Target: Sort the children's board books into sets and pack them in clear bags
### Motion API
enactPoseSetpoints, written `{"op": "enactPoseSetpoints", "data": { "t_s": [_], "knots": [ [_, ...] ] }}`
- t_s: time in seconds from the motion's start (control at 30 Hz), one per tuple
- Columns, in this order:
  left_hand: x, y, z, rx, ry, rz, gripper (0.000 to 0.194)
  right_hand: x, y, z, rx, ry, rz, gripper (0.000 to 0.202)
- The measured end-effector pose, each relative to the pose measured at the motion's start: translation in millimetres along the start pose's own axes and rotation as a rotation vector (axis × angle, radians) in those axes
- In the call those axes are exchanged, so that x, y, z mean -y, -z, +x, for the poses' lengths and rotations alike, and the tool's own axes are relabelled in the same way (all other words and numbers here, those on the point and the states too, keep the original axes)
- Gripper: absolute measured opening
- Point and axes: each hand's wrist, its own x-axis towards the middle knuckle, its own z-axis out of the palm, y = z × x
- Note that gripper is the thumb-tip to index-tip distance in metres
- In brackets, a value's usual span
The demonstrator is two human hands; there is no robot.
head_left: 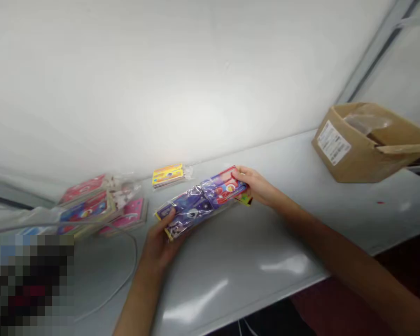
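Observation:
A clear plastic bag of purple printed cards (192, 211) is held above the grey table, tilted up toward the right. My left hand (161, 240) grips its lower left end, thumb on top and the other fingers beneath. At the upper right, my right hand (254, 184) pinches a red and blue printed card packet (227, 187) that overlaps the bag. A yellow-green piece shows under that packet, beside my right fingers. Whether the packet lies inside the bag or on it, I cannot tell.
A yellow card pack (168, 175) lies near the wall. Several bagged packs (87, 210) are piled at the left, with a pale cable (135, 261) beside them. An open cardboard box (362, 158) stands at the right on the table (245, 266).

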Motion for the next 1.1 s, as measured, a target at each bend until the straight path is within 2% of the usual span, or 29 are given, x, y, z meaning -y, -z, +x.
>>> {"op": "enactPoseSetpoints", "data": {
  "t_s": [0.07, 0.2, 0.37, 0.5, 0.7, 0.93, 1.1],
  "knots": [
    [0.5, -0.4, -0.2, -0.022, 0.005, 0.017, 0.021, -0.8, -3.3, -1.8, 0.057, -0.016, 0.012, 0.026],
    [1.8, -1.4, -0.2, -0.044, 0.022, 0.054, 0.020, -8.4, -9.5, -4.9, 0.251, -0.087, -0.018, 0.030],
    [4.6, -3.8, -1.7, -0.042, 0.037, 0.103, 0.020, -17.3, -12.8, -6.2, 0.421, -0.065, -0.250, 0.034],
    [6.0, -4.3, -2.9, -0.011, 0.034, 0.150, 0.020, -17.8, -12.2, -4.1, 0.389, -0.002, -0.379, 0.027],
    [4.8, -2.5, -1.1, -0.028, 0.043, 0.116, 0.017, -13.3, -9.7, -1.1, 0.185, 0.023, -0.235, 0.027],
    [4.4, -3.8, -1.6, -0.057, 0.059, 0.103, 0.021, -14.0, -9.5, -1.1, 0.291, -0.018, -0.284, 0.033],
    [4.8, -3.2, -1.0, -0.038, 0.060, 0.103, 0.019, -11.7, -9.6, -2.2, 0.301, -0.022, -0.289, 0.031]
  ]
}}
